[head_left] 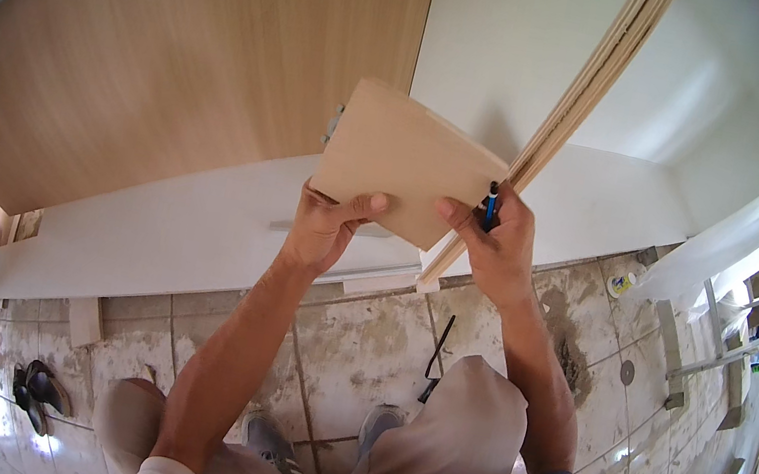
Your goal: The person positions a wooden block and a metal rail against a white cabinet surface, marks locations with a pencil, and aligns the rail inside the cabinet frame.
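The board (413, 162) between the left fingers (367, 205) and right fingers (456, 216) is plain pale tan; the pen (490, 208) at the latter, blue and black. Beyond the left fingers, a light-brown panel (202, 33) shows wood grain; below, brown blotches mark whitish floor tiles (359, 343).

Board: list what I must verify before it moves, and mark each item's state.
1. Left hand on the board: ok, thumb on the near face.
2. Right hand on the board: ok, thumb on the near face.
3. Pen put away: not ok, it is in the right hand.
4. Board clear of the divider: cannot tell, they overlap in view.
5. Metal piece fixed to the board: cannot tell, mostly hidden.
6. Rod off the floor: not ok, lying there.
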`<action>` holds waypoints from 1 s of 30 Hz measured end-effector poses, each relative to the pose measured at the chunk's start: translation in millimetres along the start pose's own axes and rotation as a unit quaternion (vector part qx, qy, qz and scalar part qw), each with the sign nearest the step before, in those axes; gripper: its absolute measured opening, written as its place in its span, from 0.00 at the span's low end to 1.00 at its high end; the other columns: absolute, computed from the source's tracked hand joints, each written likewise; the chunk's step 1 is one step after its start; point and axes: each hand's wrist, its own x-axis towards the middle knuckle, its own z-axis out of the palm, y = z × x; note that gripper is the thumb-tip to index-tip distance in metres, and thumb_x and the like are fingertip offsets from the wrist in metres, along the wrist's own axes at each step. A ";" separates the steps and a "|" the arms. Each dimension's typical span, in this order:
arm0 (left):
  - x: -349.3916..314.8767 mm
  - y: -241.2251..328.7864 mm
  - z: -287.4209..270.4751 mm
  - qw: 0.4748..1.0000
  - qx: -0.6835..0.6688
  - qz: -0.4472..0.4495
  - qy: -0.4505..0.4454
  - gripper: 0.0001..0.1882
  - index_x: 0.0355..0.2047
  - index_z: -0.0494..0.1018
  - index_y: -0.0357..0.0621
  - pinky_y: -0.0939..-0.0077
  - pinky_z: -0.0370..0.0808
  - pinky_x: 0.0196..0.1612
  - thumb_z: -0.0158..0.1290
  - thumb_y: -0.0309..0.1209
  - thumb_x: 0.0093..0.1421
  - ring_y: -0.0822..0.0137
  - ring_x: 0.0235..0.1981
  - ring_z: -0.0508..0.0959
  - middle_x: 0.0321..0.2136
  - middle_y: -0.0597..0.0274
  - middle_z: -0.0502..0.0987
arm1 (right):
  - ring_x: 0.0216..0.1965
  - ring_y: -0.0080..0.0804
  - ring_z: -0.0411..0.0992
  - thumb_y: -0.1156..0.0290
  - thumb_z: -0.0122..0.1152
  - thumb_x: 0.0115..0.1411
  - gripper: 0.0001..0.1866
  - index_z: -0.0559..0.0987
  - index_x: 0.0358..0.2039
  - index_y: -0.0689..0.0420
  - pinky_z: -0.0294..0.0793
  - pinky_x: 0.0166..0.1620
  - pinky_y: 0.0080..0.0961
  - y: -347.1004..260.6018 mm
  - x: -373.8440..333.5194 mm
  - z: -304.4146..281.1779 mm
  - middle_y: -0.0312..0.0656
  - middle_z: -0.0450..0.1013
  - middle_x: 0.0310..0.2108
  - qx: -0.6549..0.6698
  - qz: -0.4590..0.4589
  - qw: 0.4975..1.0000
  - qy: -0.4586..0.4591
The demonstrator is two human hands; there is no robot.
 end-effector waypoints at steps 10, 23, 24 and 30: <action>-5.6 -16.9 -50.8 0.934 0.324 -0.140 -0.059 0.15 0.43 0.80 0.37 0.70 0.83 0.46 0.67 0.21 0.54 0.67 0.44 0.83 0.43 0.56 0.83 | 0.22 0.17 0.65 0.65 0.74 0.60 0.19 0.78 0.43 0.65 0.67 0.27 0.19 -40.0 7.5 -13.5 0.35 0.74 0.21 -0.064 -0.106 0.988 0.088; -74.0 -87.9 -140.7 0.647 0.750 -0.121 -0.059 0.12 0.42 0.82 0.46 0.58 0.77 0.52 0.63 0.26 0.56 0.55 0.49 0.76 0.39 0.57 0.78 | 0.23 0.25 0.66 0.67 0.74 0.58 0.17 0.79 0.41 0.64 0.68 0.29 0.26 -69.9 11.5 -20.5 0.41 0.71 0.22 -0.239 -0.081 0.967 -0.026; -74.4 -88.3 -143.6 0.655 0.744 -0.122 -0.058 0.11 0.41 0.82 0.46 0.58 0.77 0.52 0.62 0.25 0.57 0.54 0.49 0.76 0.39 0.57 0.78 | 0.22 0.23 0.64 0.67 0.74 0.58 0.18 0.79 0.42 0.64 0.67 0.28 0.24 -65.0 13.9 -19.6 0.39 0.71 0.21 -0.246 -0.090 0.965 -0.035; -77.3 -89.1 -158.6 0.688 0.717 -0.101 -0.049 0.08 0.37 0.83 0.44 0.58 0.77 0.49 0.62 0.24 0.56 0.53 0.46 0.77 0.36 0.57 0.78 | 0.25 0.26 0.66 0.68 0.73 0.59 0.18 0.79 0.44 0.65 0.70 0.32 0.27 -60.0 23.2 -12.1 0.43 0.74 0.26 -0.285 -0.129 0.946 -0.089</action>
